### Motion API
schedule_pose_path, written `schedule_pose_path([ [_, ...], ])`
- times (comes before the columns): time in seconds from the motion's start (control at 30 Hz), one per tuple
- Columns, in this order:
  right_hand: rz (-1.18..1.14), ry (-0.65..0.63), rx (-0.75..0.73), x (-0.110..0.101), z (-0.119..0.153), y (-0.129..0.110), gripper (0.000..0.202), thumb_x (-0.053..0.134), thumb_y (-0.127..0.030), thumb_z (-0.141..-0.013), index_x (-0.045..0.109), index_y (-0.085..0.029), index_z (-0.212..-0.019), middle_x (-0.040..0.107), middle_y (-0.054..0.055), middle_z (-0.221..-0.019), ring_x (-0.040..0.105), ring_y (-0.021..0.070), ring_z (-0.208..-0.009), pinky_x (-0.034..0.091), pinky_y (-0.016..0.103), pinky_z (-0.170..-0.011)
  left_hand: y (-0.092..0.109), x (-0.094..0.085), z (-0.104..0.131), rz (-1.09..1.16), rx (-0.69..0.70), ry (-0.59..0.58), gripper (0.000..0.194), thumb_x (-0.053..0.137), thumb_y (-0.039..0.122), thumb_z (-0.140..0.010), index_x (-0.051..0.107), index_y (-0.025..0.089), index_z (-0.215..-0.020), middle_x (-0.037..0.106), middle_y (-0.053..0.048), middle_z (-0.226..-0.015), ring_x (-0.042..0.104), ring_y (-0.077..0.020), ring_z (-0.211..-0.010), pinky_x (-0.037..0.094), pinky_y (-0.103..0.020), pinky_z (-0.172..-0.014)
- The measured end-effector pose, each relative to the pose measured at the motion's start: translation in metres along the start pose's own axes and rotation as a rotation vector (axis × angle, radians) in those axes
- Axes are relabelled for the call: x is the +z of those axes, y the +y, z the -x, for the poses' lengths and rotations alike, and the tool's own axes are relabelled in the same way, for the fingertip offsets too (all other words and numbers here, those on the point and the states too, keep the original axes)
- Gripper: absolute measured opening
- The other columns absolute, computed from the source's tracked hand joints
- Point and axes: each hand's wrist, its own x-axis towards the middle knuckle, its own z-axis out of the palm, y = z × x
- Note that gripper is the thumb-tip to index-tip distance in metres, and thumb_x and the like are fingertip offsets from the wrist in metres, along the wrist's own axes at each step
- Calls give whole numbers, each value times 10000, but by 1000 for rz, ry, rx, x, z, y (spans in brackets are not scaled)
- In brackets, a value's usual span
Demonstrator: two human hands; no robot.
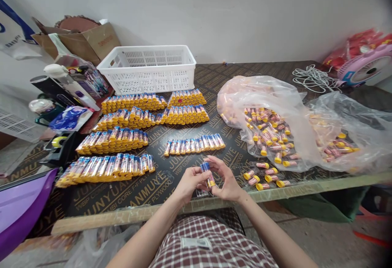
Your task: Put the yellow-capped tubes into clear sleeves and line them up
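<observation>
Tube look: printed tube showing blue upper end, yellow lower end
Tube axis: tilting, blue end pointing away and slightly left, yellow end facing wearer
Tube spot: sitting between both hands, above tabletop near edge
Left grip: left hand clamping tube
Right grip: right hand curling alongside; can't tell if clamping

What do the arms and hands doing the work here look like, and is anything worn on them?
They are a person's: the left hand and right hand show no gloves, and no sleeves or watch show on the left forearm or right forearm. Below is a brown-and-white checked garment with a pale patch.
</observation>
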Motion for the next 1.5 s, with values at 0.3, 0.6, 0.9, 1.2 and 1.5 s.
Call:
schedule_pose_path([
  [0.3, 510, -42, -107, -17, -55, 14, 793, 540, -117, -631, 306, -228, -1381, 478, 94, -1322, 438, 268, -1217, 290, 455, -1058, -12, -27, -15, -488, 197, 251, 377, 652, 511, -697, 662, 172, -862, 654, -70, -832, 601, -200, -756, 427, -285, -691],
  [0.6, 970, -240, 45, -16, -118, 46, 813, 606, -214, -613, 348, -205, -1383, 507, 143, -1288, 362, 327, -1234, 54, 542, -1040, -36, -44, -21, -1341, 237, 305, 134, 690, 264, -710, 597, 198, -780, 598, -5, -799, 550, -163, -755, 325, -244, -650],
  [0.9, 1281, -246, 616, -121, -52, 24, 299, 547, -127, -745, 626, -130, -1033, 649, 165, -1025, 579, 285, -1013, 358, 398, -873, -29, -46, -27, -1302, 191, 271, 117, 604, 231, -769, 619, 191, -660, 655, -16, -713, 568, -169, -705, 295, -245, -621],
  [1.2, 1368, -282, 808, -159, 9, 34, 121, 528, -96, -792, 648, -107, -781, 664, 203, -946, 601, 317, -989, 381, 394, -803, -28, -46, -24, -1257, 286, 328, 75, 635, 203, -725, 590, 200, -665, 632, -3, -687, 560, -156, -680, 311, -243, -620],
  [1.5, 862, -20, 393, -109, -3, 15, 218, 471, -298, -881, 595, -183, -1018, 627, 78, -958, 616, 197, -884, 474, 286, -757, -18, -48, -29, -147, 131, 349, 378, 762, 268, -552, 528, 172, -832, 578, 54, -515, 544, -115, -459, 439, -225, -509],
])
